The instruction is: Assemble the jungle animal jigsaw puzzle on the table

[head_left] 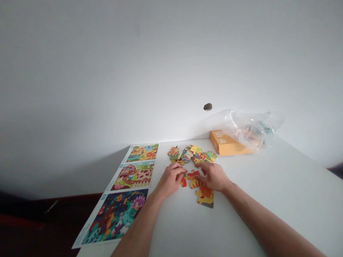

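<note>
My left hand (170, 179) rests on the white table (268, 200) with its fingers curled, pinching a red and yellow puzzle piece (184, 181). My right hand (213, 176) lies beside it, fingers bent over another red and yellow piece (194, 179). A yellow piece with a grey edge (205, 197) lies just below my right hand. Behind both hands sits a loose pile of colourful puzzle pieces (191, 154).
Three printed picture sheets lie in a row at the table's left edge: a yellow one (143, 152), a farm one (133, 175) and a dark one (115, 216). An orange box (227, 143) and a clear plastic bag (252, 130) stand at the back right against the white wall.
</note>
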`<state>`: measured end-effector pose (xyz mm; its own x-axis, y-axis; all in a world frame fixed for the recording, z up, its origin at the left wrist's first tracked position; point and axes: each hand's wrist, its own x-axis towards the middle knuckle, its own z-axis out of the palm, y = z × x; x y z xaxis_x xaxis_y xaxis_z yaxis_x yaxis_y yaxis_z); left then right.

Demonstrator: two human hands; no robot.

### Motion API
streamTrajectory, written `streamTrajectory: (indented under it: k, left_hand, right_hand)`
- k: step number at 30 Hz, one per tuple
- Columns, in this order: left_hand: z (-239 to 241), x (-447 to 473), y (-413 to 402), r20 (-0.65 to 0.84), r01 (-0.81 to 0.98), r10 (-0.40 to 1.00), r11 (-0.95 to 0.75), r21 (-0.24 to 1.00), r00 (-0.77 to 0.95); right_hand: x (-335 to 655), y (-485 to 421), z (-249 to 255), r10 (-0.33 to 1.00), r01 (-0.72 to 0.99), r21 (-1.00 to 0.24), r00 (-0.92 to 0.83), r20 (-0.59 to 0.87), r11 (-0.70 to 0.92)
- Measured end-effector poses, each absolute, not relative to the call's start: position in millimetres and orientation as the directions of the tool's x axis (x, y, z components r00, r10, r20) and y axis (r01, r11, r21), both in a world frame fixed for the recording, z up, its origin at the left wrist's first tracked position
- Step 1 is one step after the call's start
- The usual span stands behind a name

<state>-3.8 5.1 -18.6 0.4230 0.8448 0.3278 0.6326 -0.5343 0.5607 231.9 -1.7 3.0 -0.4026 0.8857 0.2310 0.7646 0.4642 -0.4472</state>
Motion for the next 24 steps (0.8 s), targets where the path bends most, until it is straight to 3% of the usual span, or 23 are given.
streamTrajectory:
  k: [5, 8, 15, 21, 24]
  left_hand:
    - [-17, -3, 4, 0.322, 0.632, 0.818, -0.573, 0.522, 0.476]
    - [-16, -2, 3, 0.296, 0.656, 0.814, -0.579, 0.485, 0.5]
    - [-18, -2, 4, 0.287, 0.684, 0.832, -0.553, 0.475, 0.474]
    - [-15, -4, 3, 0.3, 0.647, 0.827, -0.559, 0.519, 0.475]
    - [-14, -4, 3, 0.29, 0.642, 0.828, -0.557, 0.527, 0.48]
  right_hand:
    - [231, -10, 4, 0.671, 0.509, -0.509, -0.713, 0.202, 0.694]
    - [231, -12, 2, 0.591, 0.427, -0.552, -0.791, 0.155, 0.716]
    - [247, -1, 4, 0.646, 0.537, -0.477, -0.758, 0.089, 0.696]
    - [247, -2, 11, 0.703, 0.593, -0.407, -0.681, 0.206, 0.694]
    - [243, -4, 11, 0.723, 0.614, -0.412, -0.662, 0.196, 0.674]
